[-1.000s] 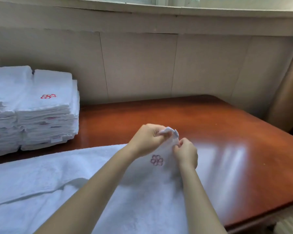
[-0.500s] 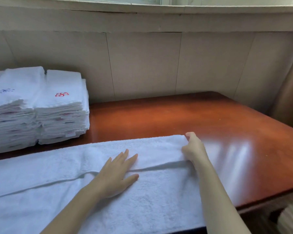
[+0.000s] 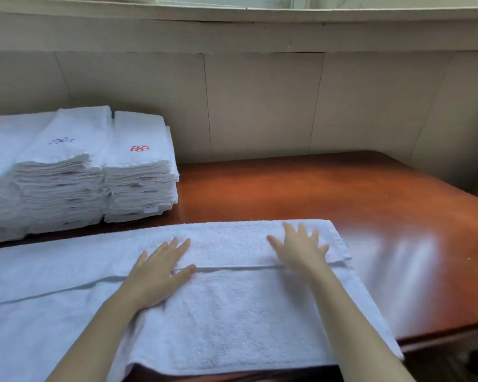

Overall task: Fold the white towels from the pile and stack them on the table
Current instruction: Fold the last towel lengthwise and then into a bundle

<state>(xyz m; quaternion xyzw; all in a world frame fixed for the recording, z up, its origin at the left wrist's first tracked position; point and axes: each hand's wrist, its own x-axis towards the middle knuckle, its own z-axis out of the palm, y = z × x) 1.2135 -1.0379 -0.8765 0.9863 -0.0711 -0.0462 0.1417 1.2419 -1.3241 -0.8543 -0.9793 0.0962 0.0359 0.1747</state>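
Observation:
A long white towel lies spread across the near side of the brown table, its far part folded over so that a hem line runs left to right across it. My left hand lies flat on the towel, fingers straight, across that hem line. Flat on the folded flap near the towel's right end is my right hand, fingers spread and slightly blurred. Stacks of folded white towels with small embroidered marks stand at the far left of the table.
A beige panelled wall with a window sill above it runs behind the table. The table's right and front edges are in view, and the towel's near edge hangs over the front edge.
Both hands let go of the pinched towel corner and laid the flap down. The left hand went flat first; the right has since flattened and spread on the flap's right end.

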